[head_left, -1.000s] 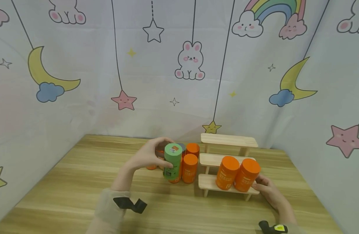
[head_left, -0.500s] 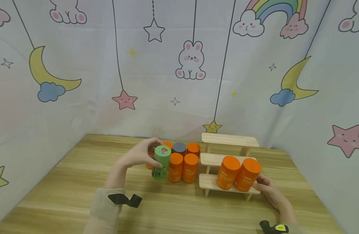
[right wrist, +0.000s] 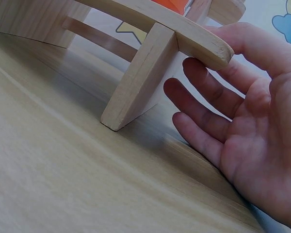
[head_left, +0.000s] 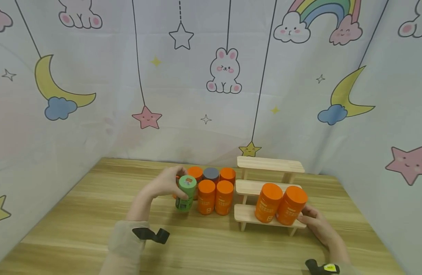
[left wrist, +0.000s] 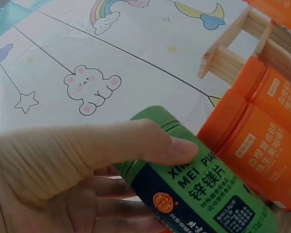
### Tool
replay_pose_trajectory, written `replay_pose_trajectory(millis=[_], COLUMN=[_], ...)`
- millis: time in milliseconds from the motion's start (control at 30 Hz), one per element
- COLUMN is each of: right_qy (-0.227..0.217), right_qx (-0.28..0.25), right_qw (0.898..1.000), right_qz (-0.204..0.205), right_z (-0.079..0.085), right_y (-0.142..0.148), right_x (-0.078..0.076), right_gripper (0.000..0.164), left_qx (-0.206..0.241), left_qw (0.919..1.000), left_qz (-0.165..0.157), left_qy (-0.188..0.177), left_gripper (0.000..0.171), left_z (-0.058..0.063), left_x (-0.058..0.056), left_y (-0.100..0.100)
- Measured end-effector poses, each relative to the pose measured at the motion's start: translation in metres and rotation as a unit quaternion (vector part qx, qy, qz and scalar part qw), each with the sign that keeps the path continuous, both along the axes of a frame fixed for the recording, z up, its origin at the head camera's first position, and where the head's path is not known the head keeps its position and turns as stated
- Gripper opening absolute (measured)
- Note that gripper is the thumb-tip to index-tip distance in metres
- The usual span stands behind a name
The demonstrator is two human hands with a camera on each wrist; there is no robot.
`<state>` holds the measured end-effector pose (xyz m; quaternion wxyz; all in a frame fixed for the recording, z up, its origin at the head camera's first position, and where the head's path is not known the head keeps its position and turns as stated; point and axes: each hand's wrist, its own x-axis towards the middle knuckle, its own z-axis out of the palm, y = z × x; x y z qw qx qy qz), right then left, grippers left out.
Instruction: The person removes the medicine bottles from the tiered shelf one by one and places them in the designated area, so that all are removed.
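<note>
My left hand (head_left: 165, 184) grips a green supplement bottle (head_left: 187, 185) by its upper part, thumb across the front near the lid. The bottle tilts slightly, just left of the front orange bottles (head_left: 206, 198); its label (left wrist: 218, 196) faces the left wrist camera. My right hand (head_left: 319, 226) holds the right end of the lowest board of a wooden tiered shelf (head_left: 244, 214), thumb at the board's end and the other fingers (right wrist: 199, 109) loosely bent below it. Two orange bottles (head_left: 268, 202) stand on that lowest tier beside this hand.
Behind the front orange bottles, a grey-lidded bottle (head_left: 211, 174) stands between more orange ones (head_left: 227, 175). The shelf's middle board (head_left: 245, 187) and top board (head_left: 269, 164) rise at the back. A cartoon-printed cloth (head_left: 183, 141) hangs behind the wooden table (head_left: 197, 244).
My left hand has carried the green bottle leftward and lower, away from the front of an orange bottle, which shows fully now. The right hand has stayed at the shelf's end.
</note>
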<state>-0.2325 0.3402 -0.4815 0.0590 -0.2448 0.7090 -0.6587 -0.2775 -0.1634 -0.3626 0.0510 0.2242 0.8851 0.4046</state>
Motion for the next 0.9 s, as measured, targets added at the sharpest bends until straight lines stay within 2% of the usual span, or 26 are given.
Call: replay_pose_trajectory(millis=[233,433,667,900], right_qy=[0.006,0.007,0.001,0.001], right_qx=[-0.003,-0.005,-0.003,-0.002], right_qw=[1.000,1.000,1.000,1.000], right_qz=[0.004,0.009,0.008,0.006], right_z=[-0.001,0.000,0.000,-0.001], right_y=[0.000,0.001,0.002,0.002], right_x=[-0.001,-0.001,0.000,-0.001], right_gripper=[0.046,0.048,0.047,0.046], left_qx=[-0.033,-0.057,-0.095,-0.127], left_qw=[0.9982,0.9951,0.9890,0.9817], left_qz=[0.046,0.079,0.113,0.140], left_qy=[0.020,0.020,0.013,0.025], left_gripper=[0.054,0.054,0.056,0.060], left_z=[-0.006,-0.006,-0.006,-0.005], left_x=[-0.003,-0.002,-0.001,0.000], left_y=[0.007,0.013,0.019,0.025])
